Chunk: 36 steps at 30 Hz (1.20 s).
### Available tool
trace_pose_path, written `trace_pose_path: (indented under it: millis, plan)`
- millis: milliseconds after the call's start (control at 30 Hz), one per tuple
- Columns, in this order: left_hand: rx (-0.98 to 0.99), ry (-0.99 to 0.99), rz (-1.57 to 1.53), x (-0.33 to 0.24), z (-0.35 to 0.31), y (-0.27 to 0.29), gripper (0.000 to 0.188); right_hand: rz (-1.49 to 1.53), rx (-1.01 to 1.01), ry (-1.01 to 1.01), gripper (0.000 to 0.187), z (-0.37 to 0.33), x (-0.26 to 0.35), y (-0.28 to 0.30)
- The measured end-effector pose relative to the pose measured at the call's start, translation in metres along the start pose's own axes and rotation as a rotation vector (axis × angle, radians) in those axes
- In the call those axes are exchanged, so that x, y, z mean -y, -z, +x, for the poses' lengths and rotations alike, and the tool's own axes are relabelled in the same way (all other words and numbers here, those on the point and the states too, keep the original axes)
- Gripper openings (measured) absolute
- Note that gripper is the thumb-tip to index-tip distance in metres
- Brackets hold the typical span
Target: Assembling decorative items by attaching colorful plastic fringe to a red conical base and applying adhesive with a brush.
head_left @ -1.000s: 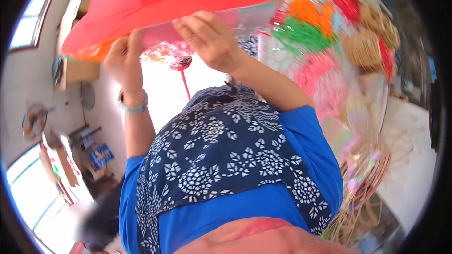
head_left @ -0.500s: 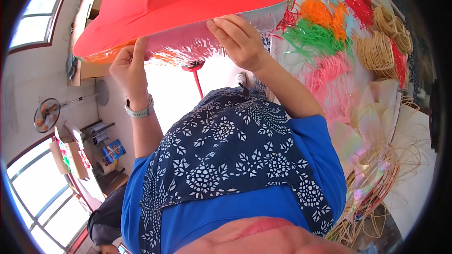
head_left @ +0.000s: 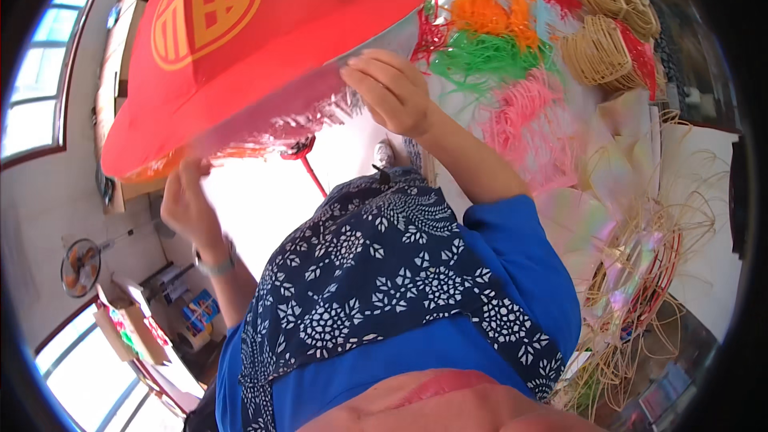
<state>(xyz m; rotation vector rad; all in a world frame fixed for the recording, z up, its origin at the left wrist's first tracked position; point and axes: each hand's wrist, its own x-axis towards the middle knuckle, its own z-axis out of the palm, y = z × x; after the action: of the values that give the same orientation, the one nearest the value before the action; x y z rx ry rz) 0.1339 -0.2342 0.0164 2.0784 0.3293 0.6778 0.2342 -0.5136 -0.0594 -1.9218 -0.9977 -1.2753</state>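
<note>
A large red hat-shaped piece (head_left: 264,56) with a wide flared brim and a round gold emblem hangs tilted in front of me, its left end lower. Shiny pink, silver and orange fringe (head_left: 296,124) shows beneath its brim. My right hand (head_left: 392,92) pinches the brim's near edge right of the middle, thumb hidden behind the fingers. At the lower left part of the same edge, my left hand (head_left: 192,204), slightly blurred, has its fingers closed at the brim. What the top of the piece looks like is cut off by the upper border.
To the right, a table carries orange shredded strips (head_left: 484,16), green strips (head_left: 488,60), pink strips (head_left: 524,112), bundled tan cords (head_left: 596,52) and thin loops (head_left: 640,288). A red-handled dustpan (head_left: 312,172) stands below the piece. A fan (head_left: 82,268) is at the left wall.
The red piece has tipped, its left side dropping and more of the emblem coming into view. My left hand went down and left with it; the right hand still grips the edge.
</note>
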Motion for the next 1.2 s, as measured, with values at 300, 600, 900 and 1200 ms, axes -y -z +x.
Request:
trace_pose_path:
  millis: [300, 600, 900, 1200]
  plan:
    - [0.237, 0.321, 0.483, 0.159, -0.051, 0.048, 0.025, -0.305, 0.118, -0.770, 0.017, -0.076, -0.185, 0.061]
    - [0.619, 0.520, 0.845, 0.224, -0.114, 0.038, 0.041, -0.463, 0.540, -0.798, 0.021, -0.177, -0.446, 0.019]
    - [0.479, 0.869, 0.968, 0.159, -0.153, 0.052, 0.036, -0.528, 0.790, -0.866, 0.022, -0.206, -0.523, -0.034]
    - [0.495, 0.854, 0.936, 0.164, -0.148, 0.048, 0.032, -0.660, 0.711, -0.925, 0.022, -0.206, -0.533, -0.028]
